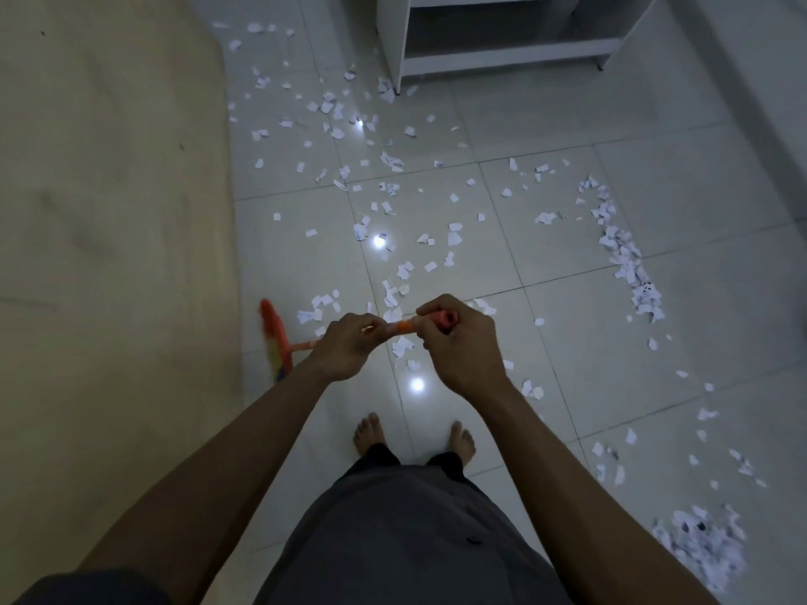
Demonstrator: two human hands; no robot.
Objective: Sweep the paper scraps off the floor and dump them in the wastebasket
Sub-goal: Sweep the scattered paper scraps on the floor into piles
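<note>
Left grip [349,348] and right grip [459,347] curl around the orange broom handle [404,327], bristles [274,342] at nine o'clock, paper scraps [454,238] toward twelve.

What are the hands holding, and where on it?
The broom. The right hand grips the top end of its handle, and the left hand grips just below it.
</note>
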